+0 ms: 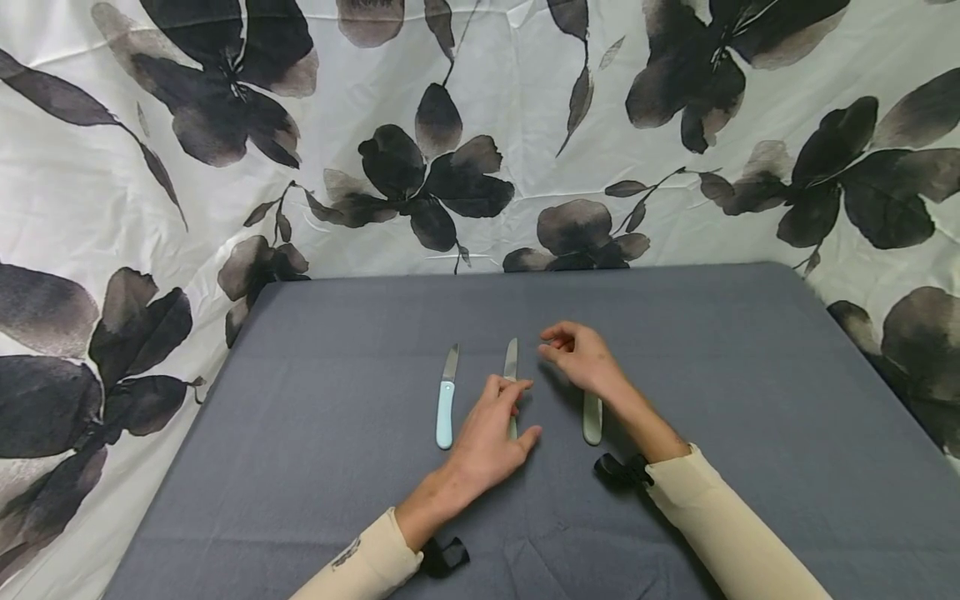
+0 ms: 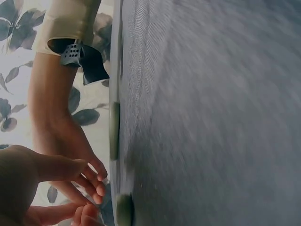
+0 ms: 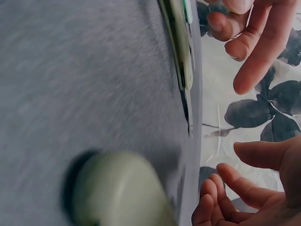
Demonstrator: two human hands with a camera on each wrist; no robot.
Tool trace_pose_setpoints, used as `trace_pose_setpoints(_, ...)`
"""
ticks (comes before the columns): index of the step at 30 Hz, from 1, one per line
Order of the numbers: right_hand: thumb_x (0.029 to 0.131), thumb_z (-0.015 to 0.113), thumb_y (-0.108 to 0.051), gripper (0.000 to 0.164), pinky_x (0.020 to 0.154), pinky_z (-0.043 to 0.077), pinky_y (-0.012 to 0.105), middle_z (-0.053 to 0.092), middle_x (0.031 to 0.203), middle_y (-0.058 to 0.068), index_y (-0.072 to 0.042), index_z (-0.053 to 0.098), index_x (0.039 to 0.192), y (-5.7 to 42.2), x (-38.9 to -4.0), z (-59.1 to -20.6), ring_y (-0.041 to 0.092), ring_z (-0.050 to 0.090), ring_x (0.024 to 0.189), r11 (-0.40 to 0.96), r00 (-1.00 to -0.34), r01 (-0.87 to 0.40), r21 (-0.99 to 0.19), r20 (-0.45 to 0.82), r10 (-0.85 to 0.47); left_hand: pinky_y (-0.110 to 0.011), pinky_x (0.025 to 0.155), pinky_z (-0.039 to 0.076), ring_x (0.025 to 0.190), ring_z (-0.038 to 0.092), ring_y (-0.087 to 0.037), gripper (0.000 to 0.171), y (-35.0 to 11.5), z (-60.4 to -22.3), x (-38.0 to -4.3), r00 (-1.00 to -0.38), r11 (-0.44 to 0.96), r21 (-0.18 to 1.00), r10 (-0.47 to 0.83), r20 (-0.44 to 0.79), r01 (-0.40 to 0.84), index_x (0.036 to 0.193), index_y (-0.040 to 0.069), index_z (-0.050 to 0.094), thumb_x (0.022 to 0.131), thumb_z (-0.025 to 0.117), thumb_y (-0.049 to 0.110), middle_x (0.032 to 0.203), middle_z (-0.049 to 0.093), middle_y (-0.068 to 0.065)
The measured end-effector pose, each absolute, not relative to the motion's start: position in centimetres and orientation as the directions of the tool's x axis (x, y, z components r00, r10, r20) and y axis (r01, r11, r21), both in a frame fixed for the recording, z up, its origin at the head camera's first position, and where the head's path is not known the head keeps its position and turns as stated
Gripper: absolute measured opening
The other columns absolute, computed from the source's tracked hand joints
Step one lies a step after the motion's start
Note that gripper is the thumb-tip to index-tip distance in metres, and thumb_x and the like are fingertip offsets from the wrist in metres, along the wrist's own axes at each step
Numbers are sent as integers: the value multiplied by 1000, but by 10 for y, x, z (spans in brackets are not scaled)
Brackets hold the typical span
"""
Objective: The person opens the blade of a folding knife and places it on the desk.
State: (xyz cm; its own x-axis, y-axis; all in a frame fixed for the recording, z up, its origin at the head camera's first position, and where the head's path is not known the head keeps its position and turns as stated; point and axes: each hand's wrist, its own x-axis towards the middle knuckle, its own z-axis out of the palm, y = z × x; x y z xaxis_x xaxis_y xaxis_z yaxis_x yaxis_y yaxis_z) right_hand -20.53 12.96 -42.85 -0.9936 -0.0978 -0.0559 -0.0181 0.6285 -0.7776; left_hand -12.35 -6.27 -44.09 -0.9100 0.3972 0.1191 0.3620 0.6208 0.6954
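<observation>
Three knives lie in a row on the grey cloth, blades pointing away from me. The leftmost is a knife with a light blue handle (image 1: 445, 417). Over the middle knife (image 1: 512, 360) is my left hand (image 1: 491, 433), its fingers loosely bent and hiding most of the pale green handle. My right hand (image 1: 583, 358) hovers above the right-hand knife (image 1: 592, 419), whose green handle end shows below the wrist while its blade is hidden. In the right wrist view, that green handle (image 3: 123, 190) looms close, and the right hand's thumb and fingers are apart, holding nothing.
A grey cloth (image 1: 315, 483) covers the table. Behind and beside it hangs a white sheet with dark flowers (image 1: 427, 183). Black wrist mounts (image 1: 444, 557) sit at both cream sleeves (image 1: 735, 525).
</observation>
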Motion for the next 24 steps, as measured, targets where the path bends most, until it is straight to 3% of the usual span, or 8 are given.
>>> trace_pose_setpoints(8,103,65,-18,30,82,52,38,68,117,22,1,69,126,146,-198,-428,35,64,104,651,-998,-20,-759,-25,-60,-26,80,51,101,61,-21,56,-52,-440,-120,-896,599,713,433,94,364,148,6,55,96,75,12,125,55,-10)
trace_pose_setpoints(16,104,63,-20,31,80,52,39,66,120,23,1,68,127,160,-194,-429,35,63,105,684,-996,21,-729,-71,-45,-27,87,54,100,63,-17,57,-41,-443,-121,-878,598,695,468,100,398,147,5,55,94,76,10,122,58,-10)
trace_pose_setpoints(24,102,64,-18,29,76,50,36,68,112,22,2,69,121,174,-193,-432,32,64,97,727,-994,43,-686,-100,-35,-24,88,53,101,63,-15,58,-31,-445,-122,-865,592,693,494,91,411,145,3,55,92,77,9,124,60,-9)
